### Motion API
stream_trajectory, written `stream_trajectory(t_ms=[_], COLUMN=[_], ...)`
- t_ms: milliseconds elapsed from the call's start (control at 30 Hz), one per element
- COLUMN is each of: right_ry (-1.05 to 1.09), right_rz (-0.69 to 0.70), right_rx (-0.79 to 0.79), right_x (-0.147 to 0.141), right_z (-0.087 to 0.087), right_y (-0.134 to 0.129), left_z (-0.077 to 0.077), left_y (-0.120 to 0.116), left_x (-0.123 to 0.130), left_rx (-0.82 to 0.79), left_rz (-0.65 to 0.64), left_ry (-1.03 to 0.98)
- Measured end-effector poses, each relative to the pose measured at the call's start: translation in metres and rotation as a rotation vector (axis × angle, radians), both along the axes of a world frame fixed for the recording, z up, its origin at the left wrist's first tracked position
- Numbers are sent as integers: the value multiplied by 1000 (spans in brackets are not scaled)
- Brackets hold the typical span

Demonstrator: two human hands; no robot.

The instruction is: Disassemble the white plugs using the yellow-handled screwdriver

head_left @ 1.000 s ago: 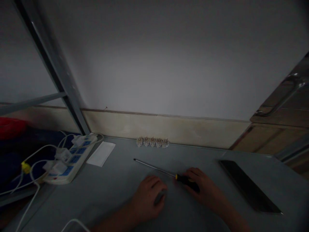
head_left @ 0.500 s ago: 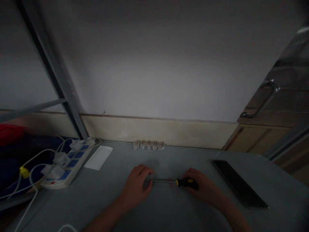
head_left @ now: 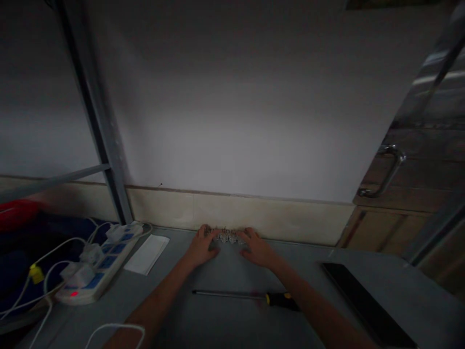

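Note:
Against the tiled skirting at the back of the table stands a row of several small clear pieces with upright metal prongs (head_left: 228,236); their exact kind is too small to make out. My left hand (head_left: 201,247) has its fingers curled about the row's left end, thumb held apart in front. At the right end, my right hand (head_left: 257,246) does the same, and the fingers hide the outermost pieces. Nearer to me a screwdriver (head_left: 232,294) lies flat, its shaft pointing left. My right forearm passes over the end of its black and yellow handle.
On the left is a white power strip (head_left: 109,271) with several plugs and cables, beside a white paper (head_left: 147,254). A long dark flat object (head_left: 363,300) lies at right. A metal post (head_left: 118,194) rises at the back left; a door handle (head_left: 388,169) is at far right.
The screwdriver has left both hands and now lies on the table. Both hands have reached forward to the ends of the pronged row. The view has tilted up slightly.

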State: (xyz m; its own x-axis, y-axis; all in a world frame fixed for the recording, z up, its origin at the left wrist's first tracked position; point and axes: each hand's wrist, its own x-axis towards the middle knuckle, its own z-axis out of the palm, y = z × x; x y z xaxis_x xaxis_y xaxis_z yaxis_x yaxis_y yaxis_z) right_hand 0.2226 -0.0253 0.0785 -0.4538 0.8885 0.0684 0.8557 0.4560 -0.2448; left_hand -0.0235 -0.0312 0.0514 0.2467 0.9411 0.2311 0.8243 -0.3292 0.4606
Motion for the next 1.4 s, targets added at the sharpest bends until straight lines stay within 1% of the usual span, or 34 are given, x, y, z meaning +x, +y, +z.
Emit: stream_trajectory(t_ms=[133, 200, 300, 467, 633, 733, 867, 967, 1033, 1133, 1200, 1300, 1400], right_ry=[-52, -62, -64, -72, -84, -90, -88, -74, -60, -29, -1, 46, 102], right_rz=[-32, -42, -30, -33, -44, -55, -70, -72, -71, -80, -86, -76, -39], right_rx=[-20, -37, -60, -106, -164, -195, -217, -221, -223, -221, -223, -230, -237], right_x=[-18, -21, -18, -3, 19, 28, 26, 23, 22, 23, 26, 31, 36], right_z=[-9, -11, -9, -2, 0, -1, 0, 1, 1, -2, -4, -4, 2], right_y=[-5, -10, -16, -34, -71, -94, -118, -128, -131, -132, -131, -126, -115], left_z=[-16, -21, -25, -25, -26, -24, -17, -15, -16, -17, -14, -3, 7], left_y=[0, -2, -6, -19, -44, -60, -73, -78, -80, -76, -67, -42, -13], left_x=[16, 21, 28, 37, 48, 58, 70, 74, 71, 59, 48, 32, 25], left_rx=[42, 68, 99, 117, 95, 74, 38, 23, 21, 29, 14, -43, -116], left_rz=[70, 96, 111, 78, 24, 3, -4, -27, -52, -103, -168, -293, -407], left_ry=[7, 8, 9, 11, 6, -2, -8, -14, -24, -115, -187, -163, -132])
